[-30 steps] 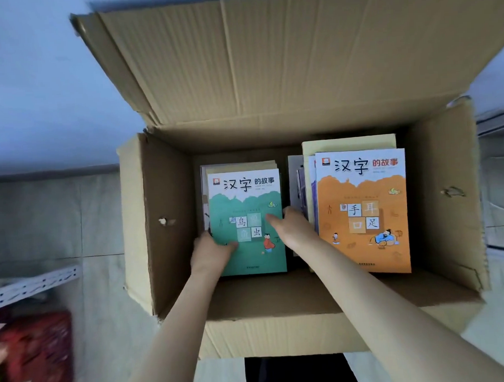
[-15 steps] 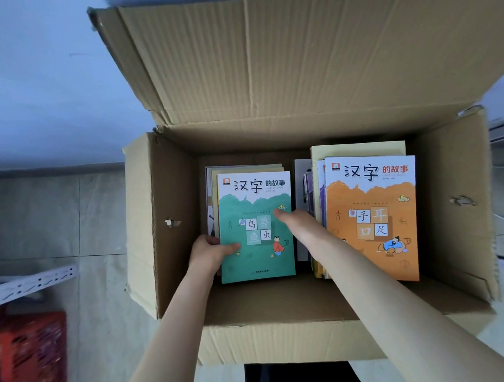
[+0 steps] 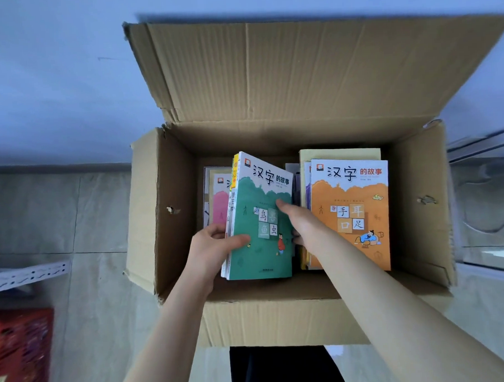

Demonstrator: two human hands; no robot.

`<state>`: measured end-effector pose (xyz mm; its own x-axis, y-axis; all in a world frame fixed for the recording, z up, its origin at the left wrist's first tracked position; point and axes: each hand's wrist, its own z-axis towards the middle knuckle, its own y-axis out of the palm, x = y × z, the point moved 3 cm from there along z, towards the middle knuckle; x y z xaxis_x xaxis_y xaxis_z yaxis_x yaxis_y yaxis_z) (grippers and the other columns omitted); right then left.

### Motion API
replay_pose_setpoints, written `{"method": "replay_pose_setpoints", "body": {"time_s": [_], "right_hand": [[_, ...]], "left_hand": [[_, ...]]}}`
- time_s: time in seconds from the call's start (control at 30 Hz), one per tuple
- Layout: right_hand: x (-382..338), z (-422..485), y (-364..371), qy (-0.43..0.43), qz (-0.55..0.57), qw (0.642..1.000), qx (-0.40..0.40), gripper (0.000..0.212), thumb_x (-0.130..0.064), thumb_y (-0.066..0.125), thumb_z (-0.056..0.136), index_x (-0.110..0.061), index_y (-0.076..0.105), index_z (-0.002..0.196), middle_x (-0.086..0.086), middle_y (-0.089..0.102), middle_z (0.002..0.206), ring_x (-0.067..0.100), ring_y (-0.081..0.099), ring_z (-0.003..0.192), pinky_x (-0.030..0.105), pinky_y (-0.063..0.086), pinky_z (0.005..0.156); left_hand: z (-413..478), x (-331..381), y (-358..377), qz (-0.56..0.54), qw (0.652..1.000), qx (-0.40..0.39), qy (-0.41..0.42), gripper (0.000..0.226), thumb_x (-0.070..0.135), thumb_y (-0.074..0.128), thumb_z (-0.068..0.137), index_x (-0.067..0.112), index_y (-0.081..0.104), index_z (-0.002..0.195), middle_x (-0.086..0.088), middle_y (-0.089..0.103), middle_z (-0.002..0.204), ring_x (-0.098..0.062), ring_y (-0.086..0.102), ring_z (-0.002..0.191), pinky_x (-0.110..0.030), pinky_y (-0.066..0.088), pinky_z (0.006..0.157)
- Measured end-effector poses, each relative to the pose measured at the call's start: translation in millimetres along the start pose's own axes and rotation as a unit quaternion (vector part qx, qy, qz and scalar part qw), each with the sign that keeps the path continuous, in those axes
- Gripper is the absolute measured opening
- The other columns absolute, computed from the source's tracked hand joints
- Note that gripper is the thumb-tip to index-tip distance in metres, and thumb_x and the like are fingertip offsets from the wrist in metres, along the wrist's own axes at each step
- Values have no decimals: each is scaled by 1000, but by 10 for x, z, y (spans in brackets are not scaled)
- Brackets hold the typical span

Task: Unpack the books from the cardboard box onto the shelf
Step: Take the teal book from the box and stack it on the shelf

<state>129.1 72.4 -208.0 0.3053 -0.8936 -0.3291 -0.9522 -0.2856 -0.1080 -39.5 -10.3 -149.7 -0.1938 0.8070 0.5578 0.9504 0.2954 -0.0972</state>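
An open cardboard box (image 3: 148, 224) holds two stacks of books. A small bundle of books topped by a green-covered book (image 3: 262, 248) is tilted up above the left stack. My left hand (image 3: 216, 250) grips the bundle's left edge, thumb on the green cover. My right hand (image 3: 298, 220) holds the bundle's right edge, thumb on the cover and fingers curled underneath. A pink-covered book (image 3: 218, 204) lies uncovered below at the left. An orange-covered book (image 3: 353, 215) tops the right stack.
The box's rear flap (image 3: 297, 70) stands up against a blue-grey wall. A white perforated shelf rail (image 3: 29, 274) and a red crate (image 3: 20, 345) sit at the left on the tiled floor. A metal frame edge (image 3: 479, 143) runs along the right.
The green book and a few under it have risen off the left stack and tilted, baring a pink cover beneath. Both hands have closed on the bundle's edges.
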Motion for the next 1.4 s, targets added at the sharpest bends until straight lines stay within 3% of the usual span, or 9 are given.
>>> {"method": "replay_pose_setpoints", "body": {"time_s": [0.1, 0.23, 0.33, 0.53, 0.73, 0.9, 1.0, 1.23, 1.4], "right_hand": [[-40, -323, -81, -23, 50, 996, -65, 63, -58, 67, 74, -15, 58, 120, 6, 64, 121, 26, 58, 114, 46, 42, 102], [-238, -960, -117, -95, 48, 982, -154, 43, -55, 69, 73, -22, 67, 101, -4, 72, 96, 14, 67, 88, 32, 49, 75], [-452, -1602, -7, -135, 35, 971, -195, 32, -53, 66, 77, -25, 68, 93, -7, 72, 84, 9, 65, 74, 28, 46, 73], [-866, -3204, 539, -253, -34, 940, -227, 63, -59, 74, 61, -21, 67, 110, -2, 71, 107, 16, 65, 99, 32, 46, 85], [-1080, -4804, 1615, -355, -78, 890, -276, 42, -52, 71, 69, -20, 68, 96, -5, 75, 87, 15, 66, 84, 29, 47, 79], [-931, -6121, 2756, -417, -144, 821, -362, 29, -52, 65, 78, -25, 73, 86, -2, 71, 95, 17, 62, 91, 33, 43, 91], [-721, -6762, 3403, -437, -168, 780, -415, 36, -55, 68, 72, -25, 72, 92, -1, 71, 97, 17, 62, 86, 31, 44, 84], [-409, -7733, 4729, -447, -214, 720, -486, 23, -49, 72, 71, -26, 76, 71, -8, 73, 75, 15, 63, 82, 32, 48, 81], [-416, -8112, 5669, -473, -256, 669, -513, 42, -48, 70, 74, -15, 70, 100, -3, 73, 92, 20, 62, 94, 33, 45, 87]], "left_hand": [[-352, 144, -153, -41, 999, -23, 15, 34, 9, 77, 73, 3, 64, 103, -8, 76, 90, -19, 74, 76, -20, 54, 54], [-979, 375, -489, -59, 995, -44, 60, 45, 22, 79, 67, 9, 65, 107, -7, 76, 94, -24, 74, 82, -26, 56, 59], [-1536, 535, -806, -66, 992, -28, 101, 50, 25, 75, 62, 11, 66, 110, -7, 76, 98, -28, 72, 88, -39, 52, 80], [-2913, 872, -1572, -109, 973, 15, 204, 42, 21, 75, 64, 12, 69, 104, -7, 76, 99, -25, 73, 89, -27, 60, 70], [-4423, 1026, -2717, -151, 939, 97, 292, 23, 14, 70, 77, 8, 71, 99, -9, 76, 91, -20, 74, 76, -26, 60, 63], [-5715, 728, -3759, -168, 902, 191, 348, 33, 31, 68, 71, 10, 70, 97, -6, 77, 90, -17, 74, 74, -22, 58, 63], [-6369, 461, -4293, -179, 876, 243, 377, 27, 26, 66, 77, 9, 71, 98, -7, 77, 90, -15, 73, 72, -21, 59, 67], [-7207, -55, -5241, -223, 818, 336, 410, 29, 21, 65, 83, 9, 70, 109, -9, 75, 101, -22, 72, 87, -22, 58, 70], [-7328, -239, -5906, -251, 783, 395, 410, 31, 19, 66, 83, 10, 68, 113, -6, 74, 106, -22, 71, 96, -21, 57, 74]]}}
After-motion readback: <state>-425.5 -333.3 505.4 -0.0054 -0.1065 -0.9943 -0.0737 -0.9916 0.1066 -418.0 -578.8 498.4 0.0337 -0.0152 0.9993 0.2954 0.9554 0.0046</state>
